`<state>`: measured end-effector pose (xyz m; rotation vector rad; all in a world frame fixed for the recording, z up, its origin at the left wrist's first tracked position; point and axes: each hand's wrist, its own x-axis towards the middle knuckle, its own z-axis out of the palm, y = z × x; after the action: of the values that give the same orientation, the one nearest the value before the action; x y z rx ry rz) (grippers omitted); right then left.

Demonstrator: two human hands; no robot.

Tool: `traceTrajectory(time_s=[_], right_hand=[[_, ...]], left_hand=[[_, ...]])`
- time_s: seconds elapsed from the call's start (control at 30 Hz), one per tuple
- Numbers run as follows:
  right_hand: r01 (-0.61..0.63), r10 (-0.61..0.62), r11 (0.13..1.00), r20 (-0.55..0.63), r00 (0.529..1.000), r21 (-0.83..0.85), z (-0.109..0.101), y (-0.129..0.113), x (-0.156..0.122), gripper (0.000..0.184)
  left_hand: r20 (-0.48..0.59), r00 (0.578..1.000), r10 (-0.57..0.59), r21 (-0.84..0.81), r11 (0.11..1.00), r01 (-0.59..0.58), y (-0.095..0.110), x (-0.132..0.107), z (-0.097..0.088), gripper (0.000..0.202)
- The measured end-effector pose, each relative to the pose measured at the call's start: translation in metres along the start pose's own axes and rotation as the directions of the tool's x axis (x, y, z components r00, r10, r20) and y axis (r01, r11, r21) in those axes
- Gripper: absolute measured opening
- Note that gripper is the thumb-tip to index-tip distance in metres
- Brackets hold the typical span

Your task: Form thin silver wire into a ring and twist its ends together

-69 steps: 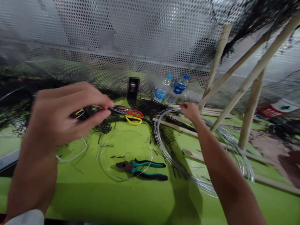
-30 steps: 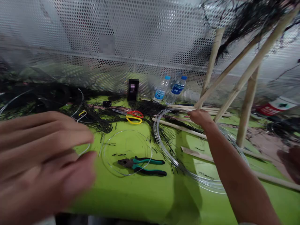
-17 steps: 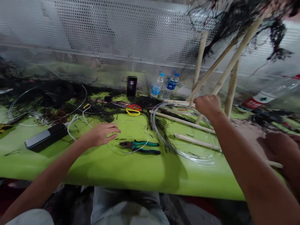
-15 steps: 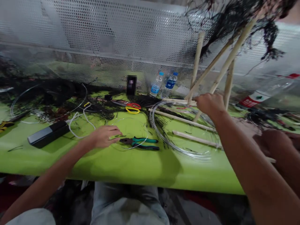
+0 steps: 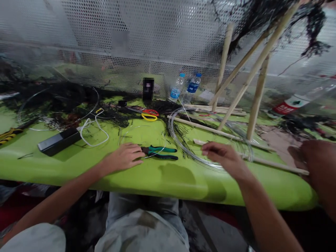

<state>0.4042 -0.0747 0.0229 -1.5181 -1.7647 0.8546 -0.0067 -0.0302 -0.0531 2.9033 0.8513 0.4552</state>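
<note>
My left hand (image 5: 125, 158) lies on the green table with its fingers stretched out and holds nothing. Its fingertips are at the jaws of the green-and-black pliers (image 5: 161, 150). A thin wire loop passes around and over the pliers. My right hand (image 5: 223, 155) is over the front of the wire coil (image 5: 176, 136), thumb and fingers pinched together. A thin wire (image 5: 184, 109) slants from the upper left toward those fingertips and seems to be held in them; the grip itself is too fine to see. Behind the hand lies a wooden stick (image 5: 278, 164).
Scissors (image 5: 149, 114), two water bottles (image 5: 193, 85) and black fibres stand or lie toward the perforated metal screen (image 5: 157, 38). Wooden poles (image 5: 258, 99) rise at right beside a large bottle (image 5: 291, 105). A co-worker's hand (image 5: 312, 159) is at far right; a power bank (image 5: 60, 141) sits left.
My right hand has come down and left from the wooden poles to the coil's front. My left hand has shifted right against the pliers' jaws. The view has tilted slightly.
</note>
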Motion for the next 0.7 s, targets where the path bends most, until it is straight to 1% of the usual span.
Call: traceTrajectory(time_s=[0.07, 0.1, 0.17, 0.23, 0.3, 0.4, 0.47, 0.57, 0.7], right_hand=[[-0.009, -0.008, 0.984, 0.091, 0.996, 0.178, 0.031, 0.000, -0.009, 0.037], [-0.020, -0.014, 0.966, 0.131, 0.991, 0.256, 0.042, -0.001, -0.011, 0.036], [-0.050, -0.026, 0.925, 0.193, 0.981, 0.377, 0.058, -0.006, -0.006, 0.031], [-0.070, -0.044, 0.881, 0.228, 0.973, 0.467, 0.065, -0.013, 0.006, 0.027], [-0.075, -0.065, 0.840, 0.238, 0.969, 0.537, 0.067, -0.019, 0.022, 0.025], [-0.064, -0.091, 0.785, 0.217, 0.972, 0.617, 0.071, -0.025, 0.046, 0.022], [-0.059, -0.095, 0.757, 0.200, 0.975, 0.651, 0.078, -0.028, 0.059, 0.020], [-0.071, -0.077, 0.729, 0.185, 0.980, 0.681, 0.092, -0.030, 0.070, 0.018], [-0.129, -0.009, 0.695, 0.187, 0.982, 0.708, 0.106, -0.026, 0.073, 0.013]], left_hand=[[0.012, 1.000, -0.025, -0.040, 0.999, 0.026, 0.004, 0.006, 0.001, 0.024], [0.015, 0.999, -0.046, -0.064, 0.997, 0.047, 0.006, 0.009, -0.001, 0.025], [0.013, 0.995, -0.103, -0.121, 0.987, 0.104, 0.009, 0.016, -0.009, 0.026], [0.001, 0.986, -0.168, -0.185, 0.969, 0.165, 0.009, 0.024, -0.023, 0.027], [-0.009, 0.975, -0.221, -0.249, 0.945, 0.212, 0.008, 0.031, -0.040, 0.032], [0.005, 0.961, -0.277, -0.325, 0.909, 0.263, 0.006, 0.041, -0.063, 0.041], [0.029, 0.954, -0.299, -0.360, 0.887, 0.289, 0.006, 0.043, -0.073, 0.044], [0.106, 0.952, -0.286, -0.404, 0.863, 0.304, 0.010, 0.037, -0.075, 0.037], [0.230, 0.945, -0.234, -0.380, 0.872, 0.308, 0.014, 0.014, -0.064, 0.030]])
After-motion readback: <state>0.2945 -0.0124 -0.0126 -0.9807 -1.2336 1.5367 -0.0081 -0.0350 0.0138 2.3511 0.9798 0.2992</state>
